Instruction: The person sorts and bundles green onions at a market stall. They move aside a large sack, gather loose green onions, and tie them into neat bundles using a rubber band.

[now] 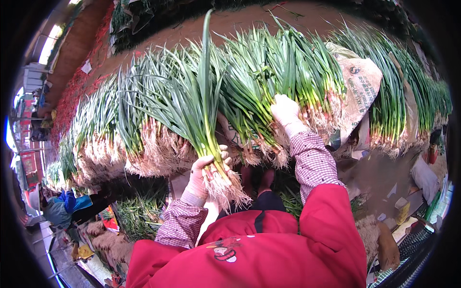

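Note:
My left hand [201, 172], in a pale glove, is closed around a bunch of green onions [213, 158], leaves pointing up and away, shaggy roots hanging below the fist. Also gloved, my right hand [285, 108] reaches into the row of green onions [309, 75] and closes on some stalks near the pile's middle; its fingertips are partly hidden. Below it, loose green onions [264, 138] lie slanted over a printed woven sack. To the left of the held bunch, more green onions [155, 144] lie packed side by side with roots towards me.
A printed woven sack [360, 82] drapes over the row at the right. Another person [61, 208] in blue is bent at the lower left. Leaf trimmings [138, 212] cover the ground left of my legs. Red netting [77, 90] lies beyond the row.

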`<state>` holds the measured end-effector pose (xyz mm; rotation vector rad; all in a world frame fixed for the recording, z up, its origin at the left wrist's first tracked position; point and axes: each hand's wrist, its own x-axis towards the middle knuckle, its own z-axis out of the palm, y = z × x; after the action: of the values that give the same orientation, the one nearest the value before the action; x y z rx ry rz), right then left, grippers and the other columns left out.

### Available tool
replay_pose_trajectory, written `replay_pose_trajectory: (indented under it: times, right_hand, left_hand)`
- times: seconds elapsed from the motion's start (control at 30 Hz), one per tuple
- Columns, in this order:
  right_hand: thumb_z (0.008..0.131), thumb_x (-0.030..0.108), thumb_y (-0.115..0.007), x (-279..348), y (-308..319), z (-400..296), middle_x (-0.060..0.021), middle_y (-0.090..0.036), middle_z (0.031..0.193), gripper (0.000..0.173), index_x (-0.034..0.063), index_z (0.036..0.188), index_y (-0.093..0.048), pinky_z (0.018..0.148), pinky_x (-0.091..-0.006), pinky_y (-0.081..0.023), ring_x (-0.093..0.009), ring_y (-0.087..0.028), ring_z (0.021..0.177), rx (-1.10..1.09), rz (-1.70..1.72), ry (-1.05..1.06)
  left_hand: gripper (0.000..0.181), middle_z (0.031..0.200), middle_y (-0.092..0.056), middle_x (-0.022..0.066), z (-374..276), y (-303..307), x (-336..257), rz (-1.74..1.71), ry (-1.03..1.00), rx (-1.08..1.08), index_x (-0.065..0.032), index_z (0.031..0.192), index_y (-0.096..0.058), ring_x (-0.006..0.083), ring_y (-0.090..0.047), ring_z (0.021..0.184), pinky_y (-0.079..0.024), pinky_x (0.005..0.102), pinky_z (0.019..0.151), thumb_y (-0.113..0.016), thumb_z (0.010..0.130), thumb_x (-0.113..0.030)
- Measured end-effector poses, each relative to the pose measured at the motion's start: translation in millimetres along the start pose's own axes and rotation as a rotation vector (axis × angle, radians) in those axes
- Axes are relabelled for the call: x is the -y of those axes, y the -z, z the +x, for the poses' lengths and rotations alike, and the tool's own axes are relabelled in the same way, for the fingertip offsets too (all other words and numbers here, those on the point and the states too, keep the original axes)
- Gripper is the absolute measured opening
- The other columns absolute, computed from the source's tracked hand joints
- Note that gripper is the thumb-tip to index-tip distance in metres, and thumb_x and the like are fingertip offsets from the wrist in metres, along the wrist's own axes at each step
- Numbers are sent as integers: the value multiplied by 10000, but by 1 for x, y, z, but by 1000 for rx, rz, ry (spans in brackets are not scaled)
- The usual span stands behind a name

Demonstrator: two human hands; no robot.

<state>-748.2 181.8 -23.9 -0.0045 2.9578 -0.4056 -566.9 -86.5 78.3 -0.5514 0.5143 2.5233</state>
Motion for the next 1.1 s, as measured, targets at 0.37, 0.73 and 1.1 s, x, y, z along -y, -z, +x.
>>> replay_pose_trajectory:
  times: [0.37, 0.73, 1.1]
  right_hand:
    - [852, 370, -672, 46, 73, -144, -122, -677, 807, 344, 32, 916, -675, 709, -316, -505, -199, -650, 763, 581, 713, -6]
    - [916, 176, -613, 54, -3, -139, -43, -658, 844, 184, 20, 1007, -649, 619, -244, -507, -114, -617, 691, 411, 1942, -591]
    - [865, 318, -610, -24, 41, -90, -130, -687, 924, 255, 101, 976, -684, 763, -373, -520, -290, -664, 859, 265, 328, 246]
  left_hand:
    - [416, 1186, -596, 269, 27, 12, 31, -56, 147, -6, 46, 1236, -523, 361, -645, 976, -525, 471, 900, -551, 854, -116]
    - [357, 1065, -649, 207, 29, 21, 43, -25, 157, -162, 50, 1186, -545, 339, -656, 940, -540, 475, 864, -561, 879, -131]
    - [819, 1420, -415, 196, -25, -20, -44, 174, -229, 140, 14, 1474, -200, 271, -570, 1043, -501, 541, 921, -586, 778, -181]
